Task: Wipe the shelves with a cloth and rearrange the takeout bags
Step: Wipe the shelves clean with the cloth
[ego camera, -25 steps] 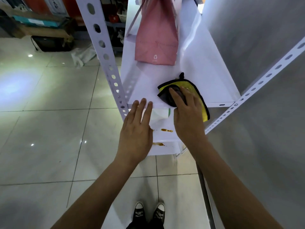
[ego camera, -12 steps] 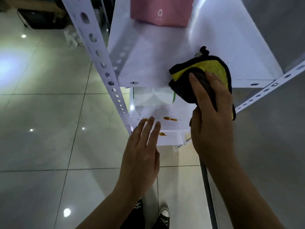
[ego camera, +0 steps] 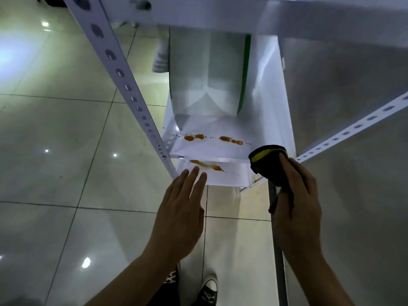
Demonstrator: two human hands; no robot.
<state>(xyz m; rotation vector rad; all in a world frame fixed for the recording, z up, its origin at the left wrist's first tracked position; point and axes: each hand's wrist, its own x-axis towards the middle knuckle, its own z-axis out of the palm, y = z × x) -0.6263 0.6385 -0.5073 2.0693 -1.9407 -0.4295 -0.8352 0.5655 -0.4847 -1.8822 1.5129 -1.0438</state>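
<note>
My right hand [ego camera: 293,208] grips a bunched black and yellow cloth [ego camera: 268,161] at the right front corner of a lower white shelf [ego camera: 212,149]. Orange-brown stains [ego camera: 213,139] run across that shelf near its front edge. A white takeout bag with a green edge [ego camera: 207,71] stands further back on the same shelf. Below it, a lowest shelf [ego camera: 229,176] carries another orange stain [ego camera: 206,165]. My left hand [ego camera: 183,210] hovers flat with fingers together, its fingertips at the left front of the lowest shelf, holding nothing.
A perforated white upright [ego camera: 123,78] runs diagonally at the left, and a perforated rail [ego camera: 353,131] crosses at the right. The upper shelf's underside [ego camera: 220,12] fills the top. A grey wall is on the right, glossy floor tiles [ego camera: 55,140] on the left. My shoes [ego camera: 207,290] are below.
My view and both hands dropped from the upper shelf to the lower ones. The cloth left the upper shelf and is now bunched in my right hand. The pink bag went out of view.
</note>
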